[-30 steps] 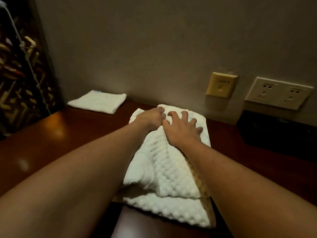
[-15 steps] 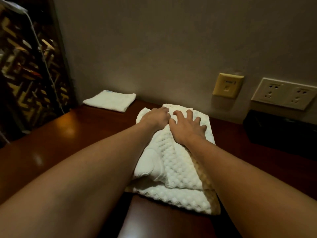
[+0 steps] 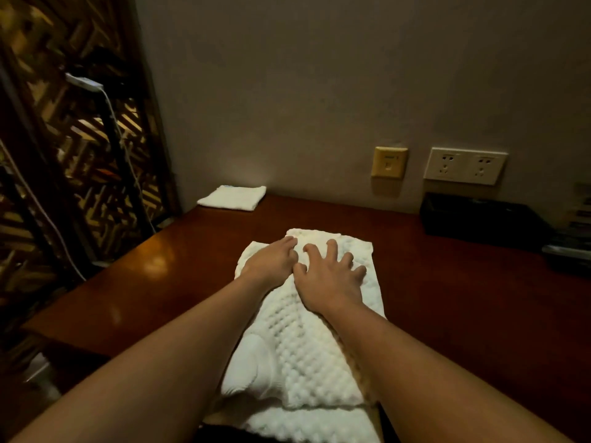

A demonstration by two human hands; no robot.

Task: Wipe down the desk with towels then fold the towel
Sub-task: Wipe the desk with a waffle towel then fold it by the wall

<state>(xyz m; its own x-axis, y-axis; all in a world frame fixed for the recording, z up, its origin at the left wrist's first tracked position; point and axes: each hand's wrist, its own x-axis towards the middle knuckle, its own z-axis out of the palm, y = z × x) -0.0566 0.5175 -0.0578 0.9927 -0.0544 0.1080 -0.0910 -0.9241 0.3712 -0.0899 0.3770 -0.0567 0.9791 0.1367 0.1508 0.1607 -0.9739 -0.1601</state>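
Head view: the white bubble-textured towel (image 3: 307, 356) lay lengthwise on the dark red table (image 3: 447, 298), running from centre frame down to the bottom edge. It was doubled into loose layers, and its near end seemed to reach the table's front edge. Both hands sat side by side on its far end. The right hand (image 3: 329, 279) was splayed flat, fingers apart, pressing the cloth. The left hand (image 3: 271, 260) rested with its fingers close together; whether they pinched a fold could not be told.

A small folded towel (image 3: 232, 197) lay against the wall, well apart, in the table's far left corner. A black box (image 3: 473, 219) stood at right, below a white wall socket (image 3: 465, 165).

The likely trouble was the untidy stack. The layers were skewed, with a smooth flap bulging out at lower left, so a push forward could have bunched them instead of wiping. The overhanging near end could also have dragged the towel off the table.

Compared with half a second before, the hands had kept the same pose and place on the towel. The camera had tilted up, so more wall showed and the towel sat lower in frame.
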